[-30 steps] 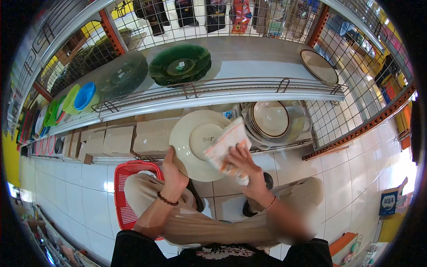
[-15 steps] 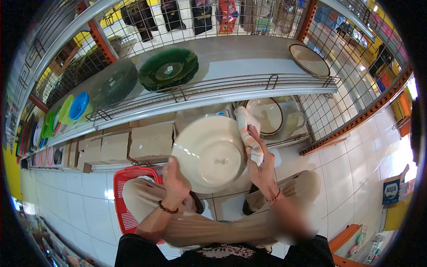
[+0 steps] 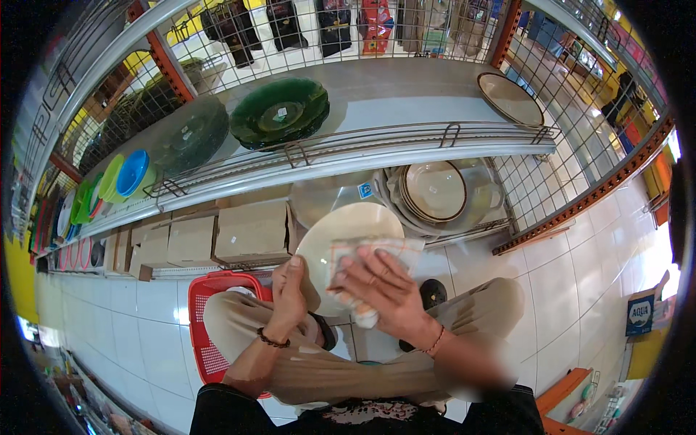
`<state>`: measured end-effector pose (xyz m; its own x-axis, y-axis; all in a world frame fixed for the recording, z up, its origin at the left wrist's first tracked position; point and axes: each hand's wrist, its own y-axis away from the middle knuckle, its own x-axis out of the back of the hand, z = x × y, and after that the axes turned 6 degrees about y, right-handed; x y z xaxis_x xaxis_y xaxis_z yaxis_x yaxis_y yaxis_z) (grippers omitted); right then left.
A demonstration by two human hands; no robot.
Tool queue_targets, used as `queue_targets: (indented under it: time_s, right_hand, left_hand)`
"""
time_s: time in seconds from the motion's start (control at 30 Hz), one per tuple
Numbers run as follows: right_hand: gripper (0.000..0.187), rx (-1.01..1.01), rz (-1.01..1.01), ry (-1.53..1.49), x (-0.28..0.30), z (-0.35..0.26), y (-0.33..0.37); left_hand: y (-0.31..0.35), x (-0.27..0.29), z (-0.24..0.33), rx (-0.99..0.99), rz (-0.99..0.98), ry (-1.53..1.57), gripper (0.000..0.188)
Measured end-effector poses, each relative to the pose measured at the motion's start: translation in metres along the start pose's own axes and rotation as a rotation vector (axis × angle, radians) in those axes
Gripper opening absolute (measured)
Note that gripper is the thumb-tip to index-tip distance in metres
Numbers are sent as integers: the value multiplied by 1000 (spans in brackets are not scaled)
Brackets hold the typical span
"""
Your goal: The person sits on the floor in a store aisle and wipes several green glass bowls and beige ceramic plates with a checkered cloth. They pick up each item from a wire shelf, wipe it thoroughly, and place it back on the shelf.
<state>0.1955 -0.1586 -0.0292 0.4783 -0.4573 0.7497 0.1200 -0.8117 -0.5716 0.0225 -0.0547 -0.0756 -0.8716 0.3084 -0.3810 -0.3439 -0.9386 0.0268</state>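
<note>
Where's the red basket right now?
In the head view, the red basket sits on the tiled floor at lower left, partly hidden under the person's left knee, just below the cardboard boxes and left of the left hand holding the cream plate.

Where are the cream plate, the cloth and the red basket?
cream plate [image 3: 341, 225]: head view, bare upper face of the plate.
cloth [image 3: 348, 254]: head view, part pressed on the plate beside the right hand's fingers.
red basket [image 3: 206, 355]: head view, its mesh left wall.
</note>
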Motion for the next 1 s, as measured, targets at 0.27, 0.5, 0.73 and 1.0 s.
queue_targets:
  time_s: [0.27,0.5,0.73,1.0]
  right_hand:
    - [52,-655,171,-573,29,28,-6]
    - [47,-629,329,-536,11,22,12]
    - [63,-671,282,-561,22,35,9]
    - [57,43,-123,-76,26,4,2]
  left_hand:
    - [2,-6,12,45,10,200,34]
    - [-13,-10,18,107,57,579,47]
    - [-7,-5,20,11,-41,189,33]
    - [4,-41,-4,-446,-353,-336,31]
